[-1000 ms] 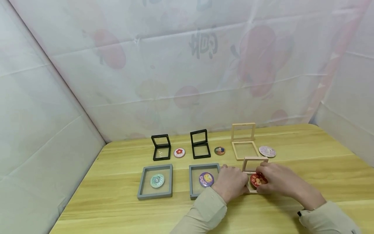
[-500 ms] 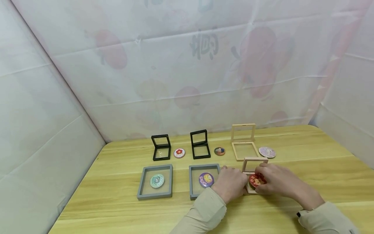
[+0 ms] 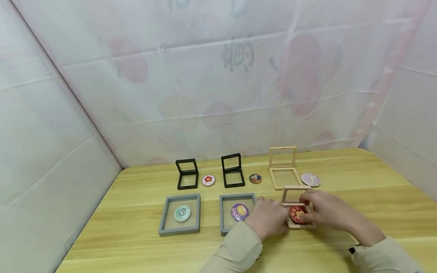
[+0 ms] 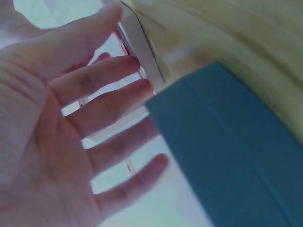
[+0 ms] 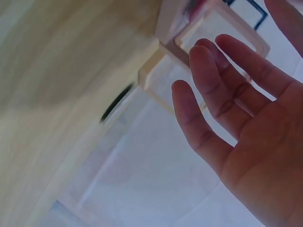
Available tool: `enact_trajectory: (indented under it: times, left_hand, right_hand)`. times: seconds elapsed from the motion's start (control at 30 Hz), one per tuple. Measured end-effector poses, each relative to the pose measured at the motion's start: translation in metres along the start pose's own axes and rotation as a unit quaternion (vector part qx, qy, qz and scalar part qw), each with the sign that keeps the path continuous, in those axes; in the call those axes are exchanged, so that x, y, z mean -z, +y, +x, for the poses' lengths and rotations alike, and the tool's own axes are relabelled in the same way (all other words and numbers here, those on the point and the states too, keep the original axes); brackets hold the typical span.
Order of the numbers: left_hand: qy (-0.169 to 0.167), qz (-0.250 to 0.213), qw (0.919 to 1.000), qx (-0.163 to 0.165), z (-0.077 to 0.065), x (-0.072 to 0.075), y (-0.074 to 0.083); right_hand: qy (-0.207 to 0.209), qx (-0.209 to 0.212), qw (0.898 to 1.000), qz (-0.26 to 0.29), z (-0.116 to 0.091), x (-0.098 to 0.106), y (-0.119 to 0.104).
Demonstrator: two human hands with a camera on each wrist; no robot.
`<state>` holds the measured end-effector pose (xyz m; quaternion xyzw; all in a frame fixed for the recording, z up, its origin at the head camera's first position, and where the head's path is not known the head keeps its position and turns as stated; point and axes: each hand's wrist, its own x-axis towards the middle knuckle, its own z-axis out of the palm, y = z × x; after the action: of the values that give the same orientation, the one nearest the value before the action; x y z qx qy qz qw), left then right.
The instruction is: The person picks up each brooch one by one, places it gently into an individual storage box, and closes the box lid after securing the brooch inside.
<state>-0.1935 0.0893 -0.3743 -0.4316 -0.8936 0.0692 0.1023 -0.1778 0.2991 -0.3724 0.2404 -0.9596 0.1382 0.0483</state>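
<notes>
The right hand (image 3: 326,210) is curved loosely at the red badge (image 3: 296,213) over the open pinkish frame's (image 3: 297,187) base, pinch can't be told, but it's probably light, stiff, slick, and best gripped by its rim.

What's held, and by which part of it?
The right grip touches the red badge at its right edge; hold unclear. The left grip touches the pink frame.

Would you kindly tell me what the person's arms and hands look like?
Both sleeves are long and beige. A small black item, too small to identify, shows at each sleeve's edge. The left hand and right hand wear no gloves.
</notes>
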Motion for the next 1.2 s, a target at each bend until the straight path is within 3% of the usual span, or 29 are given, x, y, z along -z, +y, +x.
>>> enact_trajectory:
  times: [0.2, 0.33, 0.6, 0.8, 1.07, 1.2]
  left_hand:
    - [0.046, -0.036, 0.9982, -0.015, 0.001, 0.002, -0.006]
    - [0.054, -0.044, 0.9976, 0.007, 0.003, 0.005, -0.009]
    - [0.058, -0.060, 0.9943, 0.066, 0.001, 0.006, -0.010]
    - [0.082, -0.088, 0.9882, 0.095, 0.002, 0.008, -0.011]
    - [0.076, -0.155, 0.9721, 0.159, 0.010, 0.008, -0.012]
    - [0.067, -0.186, 0.9650, 0.173, 0.014, 0.010, -0.013]
  right_hand:
    - [0.006, -0.005, 0.999, 0.049, -0.004, 0.014, 0.009]
    - [0.007, 0.001, 0.997, 0.083, -0.004, 0.024, 0.013]
    - [-0.002, -0.076, 0.994, 0.078, -0.001, 0.040, 0.017]
    - [0.003, -0.087, 0.994, 0.069, 0.001, 0.042, 0.022]
    - [-0.015, -0.097, 0.992, 0.076, 0.005, 0.037, 0.026]
    - [-0.016, -0.103, 0.991, 0.088, 0.006, 0.035, 0.029]
